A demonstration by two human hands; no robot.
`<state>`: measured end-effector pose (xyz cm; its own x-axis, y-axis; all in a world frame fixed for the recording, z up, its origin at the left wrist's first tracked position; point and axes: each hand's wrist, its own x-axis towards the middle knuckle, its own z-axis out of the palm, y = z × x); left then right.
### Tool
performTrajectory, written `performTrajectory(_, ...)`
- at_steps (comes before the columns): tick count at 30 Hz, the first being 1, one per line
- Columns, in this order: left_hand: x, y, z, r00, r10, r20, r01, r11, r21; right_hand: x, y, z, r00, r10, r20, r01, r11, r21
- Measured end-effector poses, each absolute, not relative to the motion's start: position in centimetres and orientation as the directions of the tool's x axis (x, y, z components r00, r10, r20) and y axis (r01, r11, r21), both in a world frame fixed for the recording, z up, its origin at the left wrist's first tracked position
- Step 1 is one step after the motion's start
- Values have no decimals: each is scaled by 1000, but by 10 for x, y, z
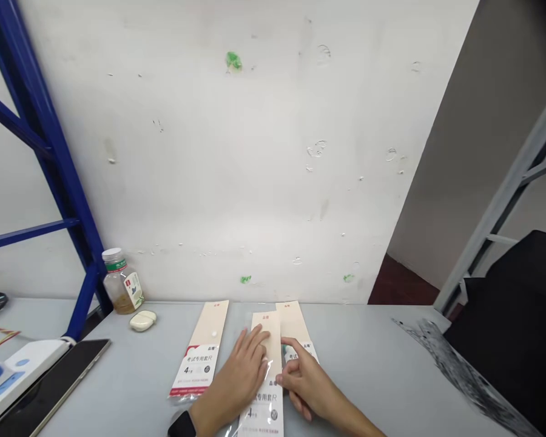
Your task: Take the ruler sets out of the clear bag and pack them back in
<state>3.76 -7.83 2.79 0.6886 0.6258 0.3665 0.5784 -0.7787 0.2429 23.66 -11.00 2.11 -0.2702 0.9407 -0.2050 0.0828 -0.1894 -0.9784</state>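
Three long beige-and-white ruler-set packets in clear sleeves lie side by side on the grey table. My left hand rests flat, fingers stretched out, on the middle packet, with a dark watch at the wrist. My right hand has its fingers curled, pinching that packet's right edge beside the right packet. The left packet lies untouched.
A small jar with a white lid and a cream oval case stand near the blue rack post. A dark tablet and white power strip lie left. A black object sits right.
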Motion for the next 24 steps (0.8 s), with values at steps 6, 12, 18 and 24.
performTrajectory(6, 29, -68, 26, 326, 855, 403, 626, -515, 585, 249, -103, 28, -257, 948, -185, 5, -191, -982)
performTrajectory(12, 23, -55, 21, 231, 972, 32, 271, -96, 958, 261, -96, 28, -235, 953, -191, -40, -205, -978)
performTrajectory(18, 26, -56, 20, 311, 949, -43, 103, 11, 995, 255, -98, 26, -221, 948, -230, -24, -241, -970)
performTrajectory(24, 27, -59, 26, 285, 953, -103, 65, 88, 994, 253, -102, 30, -158, 946, -284, -16, -290, -957)
